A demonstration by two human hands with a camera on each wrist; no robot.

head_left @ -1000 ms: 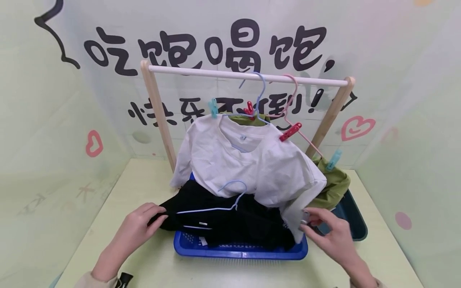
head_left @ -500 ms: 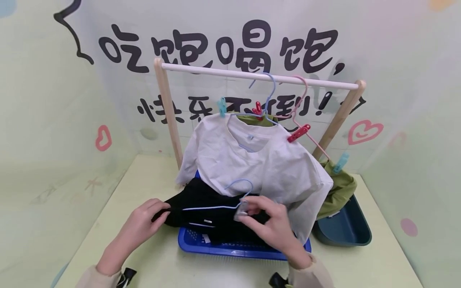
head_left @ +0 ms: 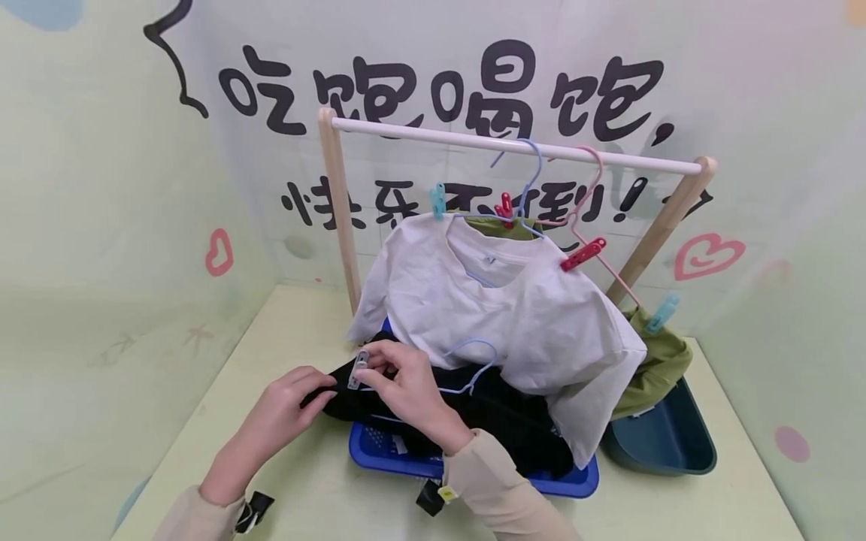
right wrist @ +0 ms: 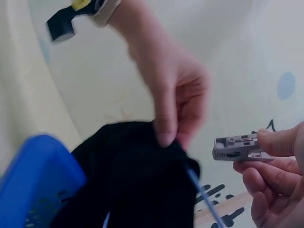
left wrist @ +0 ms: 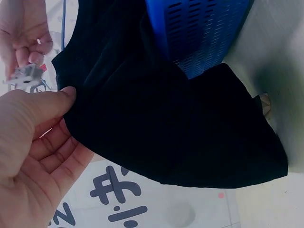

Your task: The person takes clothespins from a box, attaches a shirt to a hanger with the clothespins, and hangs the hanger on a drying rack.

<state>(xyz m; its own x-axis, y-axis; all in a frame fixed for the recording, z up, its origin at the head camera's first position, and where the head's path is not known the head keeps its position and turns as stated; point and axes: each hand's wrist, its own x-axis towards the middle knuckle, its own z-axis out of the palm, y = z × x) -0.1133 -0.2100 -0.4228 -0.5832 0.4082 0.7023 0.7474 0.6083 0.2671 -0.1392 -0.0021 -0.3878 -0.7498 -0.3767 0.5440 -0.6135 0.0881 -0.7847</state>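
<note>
My left hand pinches the shoulder edge of a black garment between thumb and fingers. A light blue hanger sits in the garment, its hook upward. My right hand holds a grey clothespin between thumb and fingers, just right of the left hand. In the right wrist view the clothespin is apart from the cloth, its clamping end toward it. The left wrist view shows the black cloth hanging from my left fingertips. The garment lies over a blue basket.
Behind, a rack with a white bar bears a white shirt on a blue hanger and a green garment on a pink hanger, both with clothespins. A dark green tub stands at the right, beside the basket.
My right hand has moved left with the grey clothespin, from beside the white sleeve across the black garment to near my left hand. The left hand keeps its pinch on the garment.
</note>
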